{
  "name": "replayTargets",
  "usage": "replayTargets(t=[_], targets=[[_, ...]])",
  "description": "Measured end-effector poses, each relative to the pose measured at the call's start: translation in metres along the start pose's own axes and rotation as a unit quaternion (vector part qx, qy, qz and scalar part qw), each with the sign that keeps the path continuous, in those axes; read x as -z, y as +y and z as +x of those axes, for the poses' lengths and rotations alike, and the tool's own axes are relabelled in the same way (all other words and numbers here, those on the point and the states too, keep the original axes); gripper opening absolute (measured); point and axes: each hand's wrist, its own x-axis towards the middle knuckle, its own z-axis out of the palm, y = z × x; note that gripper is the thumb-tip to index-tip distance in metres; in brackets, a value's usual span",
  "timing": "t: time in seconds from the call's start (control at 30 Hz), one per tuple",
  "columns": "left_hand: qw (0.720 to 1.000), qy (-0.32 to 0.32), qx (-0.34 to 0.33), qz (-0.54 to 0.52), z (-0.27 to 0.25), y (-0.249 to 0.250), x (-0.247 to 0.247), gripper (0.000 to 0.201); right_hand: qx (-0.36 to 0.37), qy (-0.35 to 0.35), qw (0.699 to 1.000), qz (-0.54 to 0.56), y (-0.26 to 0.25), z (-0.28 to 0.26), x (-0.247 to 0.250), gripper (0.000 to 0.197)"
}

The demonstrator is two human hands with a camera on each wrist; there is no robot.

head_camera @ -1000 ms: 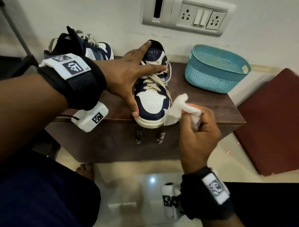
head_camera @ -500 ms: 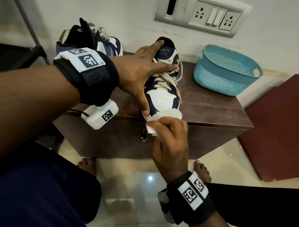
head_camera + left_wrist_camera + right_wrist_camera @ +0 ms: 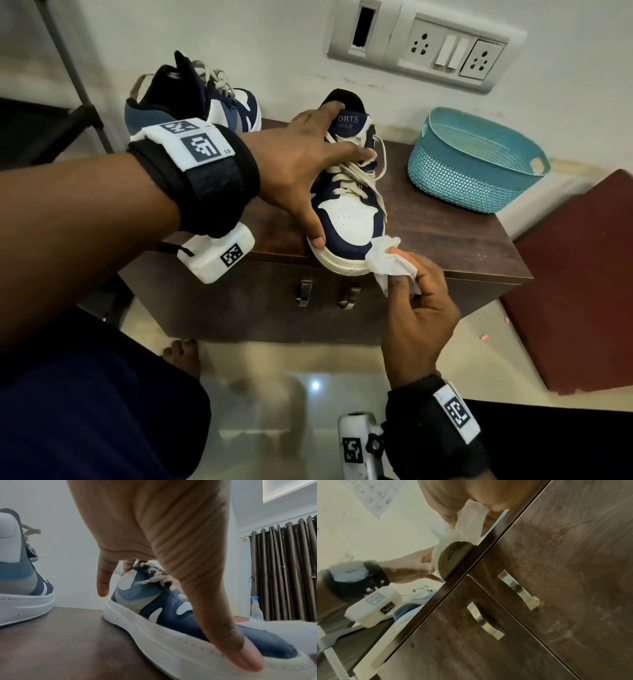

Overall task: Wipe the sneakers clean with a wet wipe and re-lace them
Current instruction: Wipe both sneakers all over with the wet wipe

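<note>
Wiping step: my left hand [image 3: 301, 161] spread flat steadies near sneaker [image 3: 349, 219], right hand [image 3: 416, 308] pinches wet wipe [image 3: 387, 262] at toe; next rub rightward along sole.

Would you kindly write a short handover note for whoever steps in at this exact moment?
Left hand: spread over the near sneaker, thumb on its toe side, steadying it on the cabinet.
Right hand: pinches the wet wipe against the sneaker's toe edge, which overhangs the cabinet front.
Second sneaker: at the back left, untouched now.
Teal basket: on the right.
Done: toe wiping underway.
Left: finish this sneaker, wipe the other, redo laces; both are laced now.
</note>
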Motion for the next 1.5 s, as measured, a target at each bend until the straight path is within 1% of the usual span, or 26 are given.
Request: replayTargets(t=[0.13,0.17,0.2,0.27,0.33,0.37,0.4,0.47,0.53,0.57,0.63,0.7,0.77,0.97,1.03,1.07,1.13,1.17,1.2,1.23,1.27,1.3,1.37,1.4,1.43,1.5], targets=[[1.0,-0.005,0.002,-0.002,0.002,-0.003,0.0,0.138,0.05,-0.048,0.997,-0.036,-0.003,-0.014,-0.006,0.031],[1.0,-0.008,0.002,-0.004,0.002,-0.003,0.0,0.138,0.05,-0.05,0.997,-0.035,-0.003,-0.016,-0.005,0.033],[1.0,-0.012,0.005,-0.01,0.001,-0.002,0.001,0.138,0.039,-0.044,0.998,-0.027,-0.003,-0.015,-0.003,0.032],[0.999,-0.018,0.018,-0.029,0.0,0.002,0.002,0.137,-0.003,-0.01,1.0,0.007,-0.007,-0.008,0.001,0.028],[0.998,-0.019,0.033,-0.046,0.0,0.006,0.002,0.133,-0.039,0.03,0.998,0.024,-0.01,0.002,0.003,0.031],[0.998,-0.016,0.036,-0.048,0.0,0.008,0.002,0.132,-0.046,0.032,0.998,0.022,-0.012,0.006,0.001,0.033],[0.998,-0.011,0.034,-0.046,0.001,0.01,0.001,0.131,-0.048,0.015,0.999,0.015,-0.013,0.008,-0.001,0.031],[0.999,-0.007,0.031,-0.044,0.001,0.011,0.0,0.129,-0.05,-0.041,0.998,0.001,-0.017,0.004,-0.005,0.027],[0.998,-0.01,0.035,-0.044,0.001,0.011,0.001,0.128,-0.048,-0.062,0.997,0.008,-0.02,-0.001,-0.005,0.028],[0.998,-0.013,0.037,-0.045,0.001,0.011,0.001,0.129,-0.053,-0.057,0.997,0.026,-0.023,-0.003,-0.005,0.03],[0.998,-0.014,0.037,-0.047,0.0,0.012,0.002,0.129,-0.079,-0.037,0.994,0.058,-0.028,-0.001,-0.007,0.028],[0.998,-0.011,0.035,-0.049,0.001,0.012,0.002,0.129,-0.097,-0.021,0.994,0.053,-0.028,0.004,-0.011,0.023],[0.998,-0.01,0.034,-0.047,0.001,0.012,0.001,0.13,-0.095,-0.015,0.995,0.032,-0.024,0.009,-0.013,0.02],[0.998,-0.017,0.034,-0.052,0.002,0.01,0.001,0.131,-0.037,-0.031,0.999,0.008,-0.015,0.001,-0.005,0.019],[0.998,-0.016,0.033,-0.051,0.002,0.011,0.0,0.131,-0.019,-0.032,0.999,-0.012,-0.013,-0.001,-0.004,0.018],[0.998,-0.016,0.033,-0.05,0.003,0.011,0.0,0.131,0.001,-0.039,0.999,-0.029,-0.013,-0.003,-0.004,0.02],[0.998,-0.014,0.033,-0.048,0.003,0.01,0.0,0.132,0.086,-0.085,0.99,-0.073,-0.016,-0.007,-0.009,0.03],[0.998,-0.014,0.031,-0.047,0.003,0.01,0.001,0.133,0.142,-0.123,0.977,-0.101,-0.018,-0.01,-0.012,0.035],[0.998,-0.014,0.028,-0.047,0.004,0.009,0.001,0.133,0.197,-0.164,0.958,-0.13,-0.018,-0.012,-0.013,0.035],[0.998,-0.013,0.026,-0.047,0.004,0.008,0.001,0.134,0.242,-0.194,0.938,-0.152,-0.016,-0.011,-0.012,0.031],[0.999,-0.013,0.025,-0.046,0.004,0.008,0.001,0.135,0.266,-0.205,0.928,-0.164,-0.011,-0.008,-0.009,0.027],[0.999,-0.012,0.024,-0.046,0.005,0.008,0.001,0.135,0.261,-0.194,0.932,-0.163,-0.004,-0.005,-0.005,0.026],[0.999,-0.01,0.027,-0.046,0.005,0.007,0.0,0.136,0.197,-0.141,0.961,-0.132,0.001,0.0,0.0,0.029],[0.998,-0.008,0.028,-0.047,0.004,0.007,0.0,0.136,0.177,-0.122,0.969,-0.119,0.001,0.0,0.001,0.032],[0.998,-0.006,0.028,-0.047,0.005,0.006,0.0,0.136,0.176,-0.122,0.97,-0.116,-0.002,-0.002,-0.001,0.034],[0.999,-0.007,0.028,-0.046,0.005,0.006,-0.001,0.134,0.214,-0.168,0.952,-0.14,-0.009,-0.007,-0.005,0.037]])
